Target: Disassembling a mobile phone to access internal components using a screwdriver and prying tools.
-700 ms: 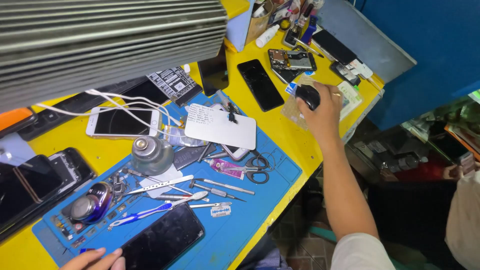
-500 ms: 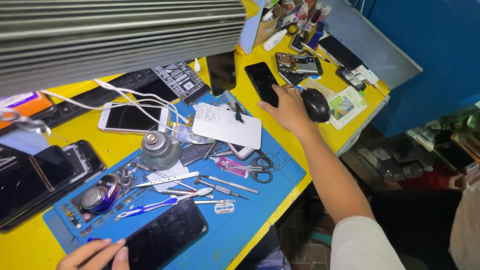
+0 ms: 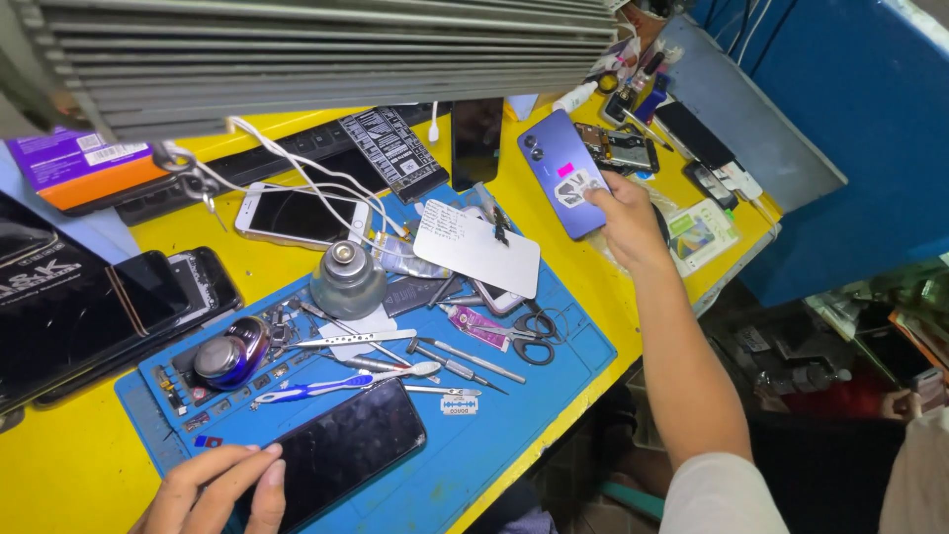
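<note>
My right hand [image 3: 628,213] grips the lower end of a blue-violet phone [image 3: 560,168] and holds it raised, back side up, over the yellow table's [image 3: 69,465] right part. A pink sticker and a white patch show on the phone's back. My left hand [image 3: 219,489] rests on the lower left corner of a black phone [image 3: 341,450] that lies screen up on the blue work mat [image 3: 494,435]. Fingers of that hand are spread over the phone's edge.
On the mat lie tweezers, a blue toothbrush [image 3: 336,383], scissors [image 3: 529,331], a glass bottle [image 3: 346,279], a white card [image 3: 476,247] and a round magnifier [image 3: 229,354]. A white phone [image 3: 301,215] with cables, several dark phones and opened phone parts [image 3: 618,148] sit around.
My right hand left the black round object at the far right, moved back left, and now lifts the blue-violet phone off the table. The left hand stayed on the black phone.
</note>
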